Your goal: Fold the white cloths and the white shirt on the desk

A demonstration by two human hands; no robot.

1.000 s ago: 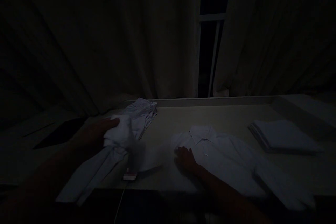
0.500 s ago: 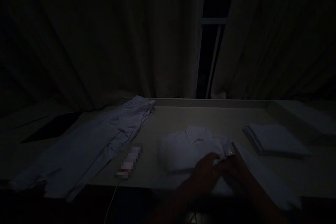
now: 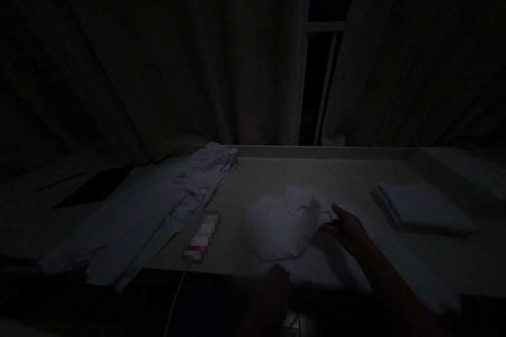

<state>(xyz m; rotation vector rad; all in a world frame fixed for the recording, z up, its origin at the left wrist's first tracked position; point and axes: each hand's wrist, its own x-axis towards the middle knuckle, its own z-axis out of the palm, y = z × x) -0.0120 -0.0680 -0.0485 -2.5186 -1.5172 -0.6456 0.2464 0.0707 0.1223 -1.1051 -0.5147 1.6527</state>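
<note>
A white collared shirt (image 3: 276, 226), partly folded, lies near the front edge of the counter. My right hand (image 3: 346, 229) pinches its right side near the shoulder and lifts that part a little. Below the shirt's lower edge is my left hand (image 3: 276, 279), dark and blurred, with its fingers curled; whether it touches cloth is too dim to tell. More white cloth (image 3: 411, 268) spreads from beneath the shirt toward the right front edge.
A long white garment (image 3: 150, 210) lies slanted at the left. Nearby are a pixelated strip (image 3: 202, 237) with a cord and a dark flat item (image 3: 95, 187). Folded white cloth (image 3: 425, 208) rests at the right. Curtains (image 3: 253, 52) hang behind the counter (image 3: 269, 171).
My left hand has left the shirt's right side and moved down and left. My right hand now lifts that side, and the shirt's right part is bent inward.
</note>
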